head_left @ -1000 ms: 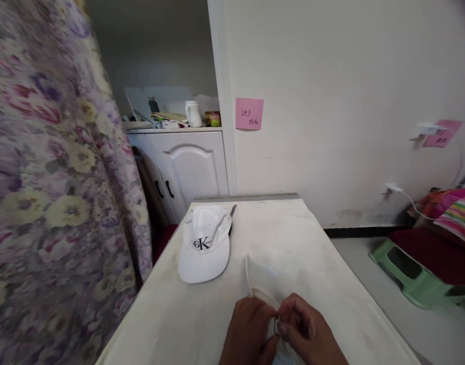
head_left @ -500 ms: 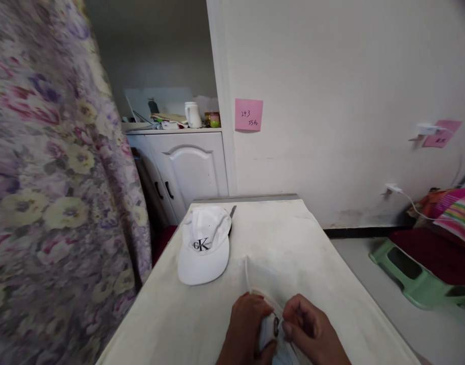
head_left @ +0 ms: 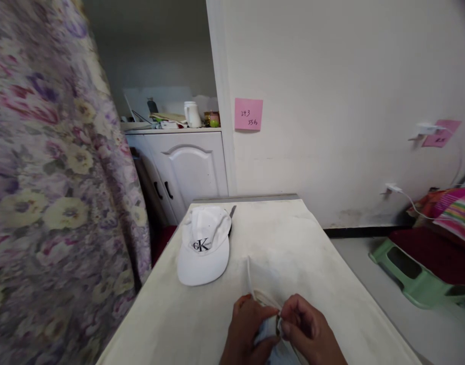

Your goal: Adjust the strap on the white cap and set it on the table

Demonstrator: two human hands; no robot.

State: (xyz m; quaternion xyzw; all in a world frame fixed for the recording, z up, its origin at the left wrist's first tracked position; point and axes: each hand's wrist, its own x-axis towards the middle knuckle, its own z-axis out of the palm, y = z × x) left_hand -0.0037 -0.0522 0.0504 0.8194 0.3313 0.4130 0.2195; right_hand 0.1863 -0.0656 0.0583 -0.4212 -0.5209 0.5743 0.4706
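Note:
Close to me at the near part of the table, my left hand [head_left: 249, 327] grips a pale fabric item [head_left: 267, 328], with thumb and fingers either side of it. The item looks like the strap part of a light cap, but most of it is hidden by my hands. A small dark metal buckle [head_left: 278, 325] shows between the fingertips. My right hand [head_left: 308, 327] pinches the pale fabric right at the buckle, its fingers curled. A thin pale strip [head_left: 249, 274] sticks up beyond my left hand. Farther off to the left, a white cap [head_left: 205, 246] with black letters lies brim toward me.
The table has a cream cover [head_left: 171, 324]. A floral curtain [head_left: 65, 203] hangs along the left. Behind stands a white cabinet [head_left: 194, 167] with a white pitcher [head_left: 192, 114] on top. At right is a green stool [head_left: 411, 274]; a pink note [head_left: 248, 114] sticks to the wall.
My left hand has shifted slightly right, and its index finger and thumb now close in nearer the buckle. My right hand keeps its pinch almost in place. The white cap has not moved.

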